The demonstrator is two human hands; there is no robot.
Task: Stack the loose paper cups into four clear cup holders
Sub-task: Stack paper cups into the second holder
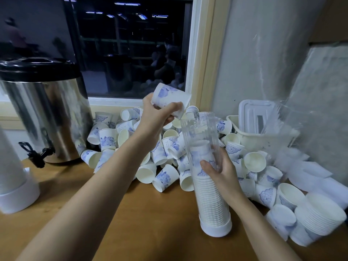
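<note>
Cup [170, 97] held near holder [211, 202] mouth
Left grip [160, 114], centre frame, curls round the cup; right grip [223, 173] wraps the part-filled holder, upright on the bench [150, 223].

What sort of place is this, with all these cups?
Likely a tea or drinks corner: a steel urn with a tap, a heap of paper cups and a clear cup holder on a wooden counter.

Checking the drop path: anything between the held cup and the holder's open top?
Nothing visible. The cup, in the left hand, hangs just beside the open top of the holder; the right hand grips it lower down.
</note>
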